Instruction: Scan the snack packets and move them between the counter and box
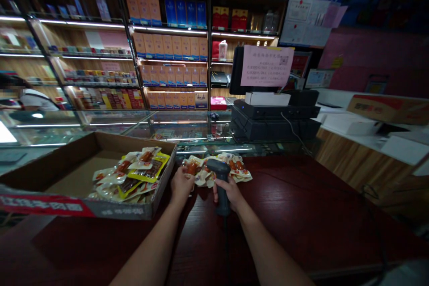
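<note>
In my right hand (pixel 229 192) is a dark grey barcode scanner (pixel 219 169), its fingers wrapped round the upright handle and its head angled towards the left. My left hand (pixel 182 184) grips a clear-and-white snack packet (pixel 192 167) with something reddish-brown inside. Right behind the scanner, more snack packets (pixel 237 167) of the same look lie in a row on the dark red counter (pixel 281 214). Left of my left hand stands a shallow cardboard box (pixel 124 210), holding a heap of similar packets and several yellow-edged packets (pixel 150 168).
A glass display counter (pixel 134 120) runs behind the box. At the back right stands a monitor with a pink notice (pixel 266 65), above a black cash drawer (pixel 271 123). Shelves of boxed goods (pixel 170 47) line the wall. A person (pixel 33 96) is at the far left.
</note>
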`<state>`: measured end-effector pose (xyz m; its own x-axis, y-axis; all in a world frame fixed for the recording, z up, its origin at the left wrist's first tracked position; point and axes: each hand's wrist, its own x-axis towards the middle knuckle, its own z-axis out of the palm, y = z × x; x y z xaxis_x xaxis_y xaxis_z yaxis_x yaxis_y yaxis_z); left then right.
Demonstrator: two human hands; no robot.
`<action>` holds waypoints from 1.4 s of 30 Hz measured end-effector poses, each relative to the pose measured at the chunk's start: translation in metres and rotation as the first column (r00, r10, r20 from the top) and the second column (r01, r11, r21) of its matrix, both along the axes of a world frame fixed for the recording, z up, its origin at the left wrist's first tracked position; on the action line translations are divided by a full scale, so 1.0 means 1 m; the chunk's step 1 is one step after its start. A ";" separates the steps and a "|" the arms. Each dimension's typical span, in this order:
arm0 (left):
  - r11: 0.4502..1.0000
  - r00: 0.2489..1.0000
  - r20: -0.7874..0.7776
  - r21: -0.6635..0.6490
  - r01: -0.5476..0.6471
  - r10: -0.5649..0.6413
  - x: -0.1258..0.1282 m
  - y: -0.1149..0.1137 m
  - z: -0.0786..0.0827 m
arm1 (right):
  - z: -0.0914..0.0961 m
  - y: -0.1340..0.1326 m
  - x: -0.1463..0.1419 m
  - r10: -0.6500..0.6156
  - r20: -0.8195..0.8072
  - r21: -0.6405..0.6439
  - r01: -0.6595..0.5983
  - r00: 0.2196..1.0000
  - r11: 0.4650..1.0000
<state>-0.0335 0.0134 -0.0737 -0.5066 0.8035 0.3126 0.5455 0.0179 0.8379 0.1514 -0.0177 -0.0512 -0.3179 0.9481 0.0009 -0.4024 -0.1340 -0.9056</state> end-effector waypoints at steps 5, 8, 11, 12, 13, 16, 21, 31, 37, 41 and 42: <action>0.976 0.721 0.674 0.219 0.017 -0.164 -0.009 -0.001 0.011 | -0.003 0.002 0.001 0.001 0.007 -0.002 -0.001 1.000 1.000; 0.908 0.254 0.876 0.365 0.204 -0.409 -0.011 -0.004 0.018 | -0.003 0.002 0.002 0.019 0.000 -0.006 -0.019 1.000 1.000; 0.858 -0.058 0.898 0.434 0.274 -0.436 -0.012 -0.010 0.024 | -0.003 0.001 0.001 0.032 -0.011 0.002 -0.032 0.999 0.999; 0.856 -0.110 0.898 0.439 0.273 -0.426 -0.012 -0.012 0.025 | -0.003 0.000 0.001 0.036 -0.011 0.006 -0.036 0.999 0.999; 0.856 -0.140 0.897 0.441 0.268 -0.419 -0.012 -0.014 0.026 | -0.002 0.000 0.001 0.043 -0.009 0.010 -0.043 0.999 0.999; 0.860 -0.163 0.902 0.431 0.272 -0.400 -0.012 -0.017 0.025 | -0.001 -0.002 0.001 0.074 0.007 0.018 -0.074 0.997 0.997; 0.824 -0.170 0.895 0.445 0.351 -0.412 -0.010 -0.014 0.019 | -0.002 -0.006 0.000 0.148 0.040 0.037 -0.150 0.988 0.988; 0.805 -0.106 0.889 0.450 0.388 -0.445 0.002 -0.011 0.020 | -0.006 -0.010 -0.005 0.349 0.113 0.089 -0.359 0.930 0.929; 0.835 -0.121 0.904 0.425 0.350 -0.410 0.000 -0.006 0.015 | -0.003 -0.011 -0.006 0.327 0.120 0.091 -0.339 0.937 0.936; 0.871 -0.126 0.920 0.392 0.295 -0.371 0.001 -0.005 0.015 | -0.001 -0.012 -0.007 0.322 0.113 0.104 -0.333 0.940 0.937; 0.866 -0.129 0.918 0.397 0.304 -0.376 0.000 -0.005 0.015 | -0.002 -0.011 -0.007 0.325 0.109 0.104 -0.336 0.939 0.936</action>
